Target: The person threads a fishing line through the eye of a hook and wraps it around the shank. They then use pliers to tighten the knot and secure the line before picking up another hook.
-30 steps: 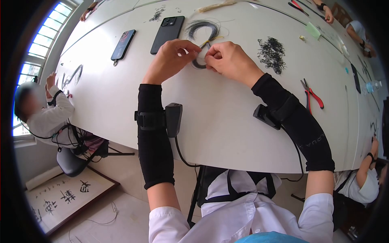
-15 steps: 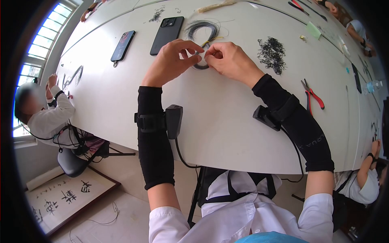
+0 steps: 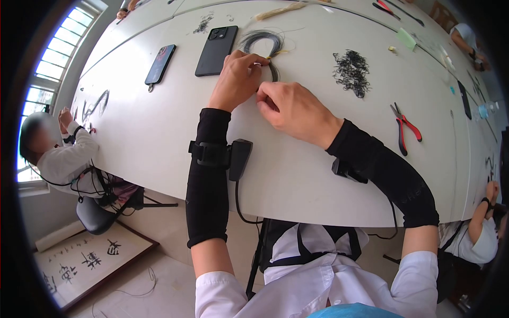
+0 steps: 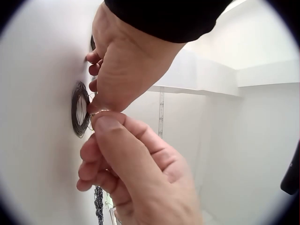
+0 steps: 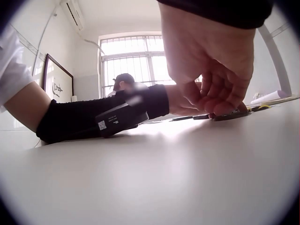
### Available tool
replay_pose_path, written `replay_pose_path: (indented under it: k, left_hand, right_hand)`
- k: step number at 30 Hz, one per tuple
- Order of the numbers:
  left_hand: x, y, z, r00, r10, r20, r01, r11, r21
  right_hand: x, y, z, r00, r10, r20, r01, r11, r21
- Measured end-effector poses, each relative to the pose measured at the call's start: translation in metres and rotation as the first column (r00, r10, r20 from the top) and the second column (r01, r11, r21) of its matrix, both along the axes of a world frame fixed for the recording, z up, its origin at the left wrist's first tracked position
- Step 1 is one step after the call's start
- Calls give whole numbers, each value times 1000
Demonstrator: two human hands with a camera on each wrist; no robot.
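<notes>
While the head view shows the backs of the left hand (image 3: 237, 77) and right hand (image 3: 299, 108) close together, the left wrist view looks in at their fingertips, which meet near a fine strand (image 4: 100, 111). The right hand pinches it between thumb and finger; whether the left hand grips it too cannot be told. Just beyond them the dark coil (image 3: 278, 45) lies on the white counter (image 3: 307, 196), a yellow tie round it and its near loop partly hidden by the left hand. Only the right wrist view shows how low both hands are over the counter, and it alone takes in the air conditioner (image 5: 73, 14) high on the wall. On the counter, two phones, one large (image 3: 217, 51) and one small (image 3: 160, 64), lie to the left; to the right are a pile (image 3: 352, 74) of dark curled bits and, nearer, the red-handled pliers (image 3: 401, 117). At the room's left a person (image 3: 69, 148) sits by a barred window (image 3: 61, 45), with framed calligraphy (image 3: 79, 270) low on the near left.
</notes>
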State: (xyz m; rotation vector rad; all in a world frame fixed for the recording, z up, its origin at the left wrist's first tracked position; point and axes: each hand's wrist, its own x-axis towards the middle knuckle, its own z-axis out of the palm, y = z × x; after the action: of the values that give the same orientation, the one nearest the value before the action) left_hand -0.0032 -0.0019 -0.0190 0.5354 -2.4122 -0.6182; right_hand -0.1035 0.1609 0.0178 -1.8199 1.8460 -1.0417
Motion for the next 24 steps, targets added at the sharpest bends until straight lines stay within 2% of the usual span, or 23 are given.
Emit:
replay_pose_path:
  k: [3,5,7,8,10,13,15,16,20,21,24]
  left_hand:
    - [0,-2,-3,1000,9,-2,-9,1000,14]
    - [0,0,-1,1000,12,-7,-11,1000,15]
    - [1,1,2,1000,23,8,-23,999,41]
    - [1,2,3,1000,25,14,-25,998,55]
    - [3,1,2,999,32,18,-33,997,76]
    - [1,5,7,999,25,25,-28,992,120]
    - [1,2,7,999,28,26,-31,993,113]
    - [2,2,8,999,40,30,-44,991,127]
    - [-2,7,18,992,106,-74,-99,991,90]
    - [-2,5,21,990,120,-79,-112,989,97]
    - [-2,7,22,972,196,-129,-165,963,214]
  right_hand:
    - [19,37,27,988,127,83,-126,992,-18]
    - [30,70,49,943,283,174,-284,958,-19]
    - [30,104,84,774,393,496,-505,856,110]
    - [24,117,95,707,429,562,-572,815,97]
    - [8,134,102,667,295,684,-546,818,179]
    - [-25,148,76,822,-69,565,-125,947,297]
    - [-54,158,45,834,-259,487,150,956,252]
    - [-67,164,36,776,-342,529,243,937,250]
    - [-102,192,20,643,-547,535,425,837,345]
    - [-106,196,19,600,-536,594,423,842,334]
    - [-121,198,19,595,-584,552,541,799,261]
